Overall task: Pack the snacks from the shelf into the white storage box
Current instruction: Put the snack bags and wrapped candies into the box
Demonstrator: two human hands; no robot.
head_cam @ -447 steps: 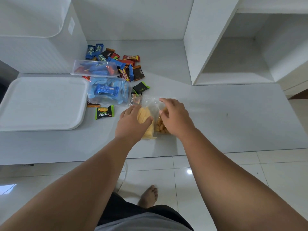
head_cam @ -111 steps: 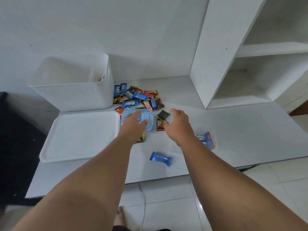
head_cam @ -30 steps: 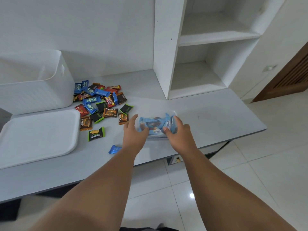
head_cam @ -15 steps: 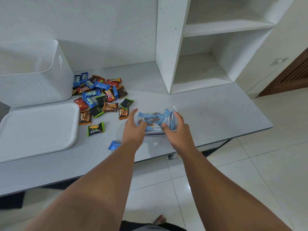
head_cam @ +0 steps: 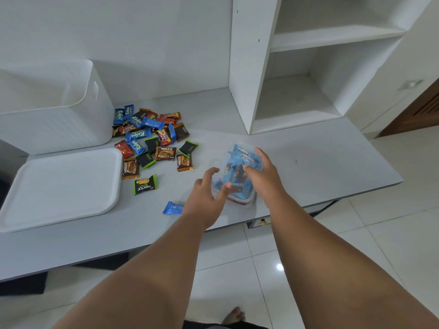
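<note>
Right hand clamped on snack tub by front edge of table, left hand spread beside it

The light is dim, cool and even, with one small glare spot on the glossy floor tile in the near right. Soft shadows lie right of the white storage box and inside the shelf. Wide-angle bending curves the edges; the clear container is slightly blurred, while the snack wrappers look sharp.
</note>
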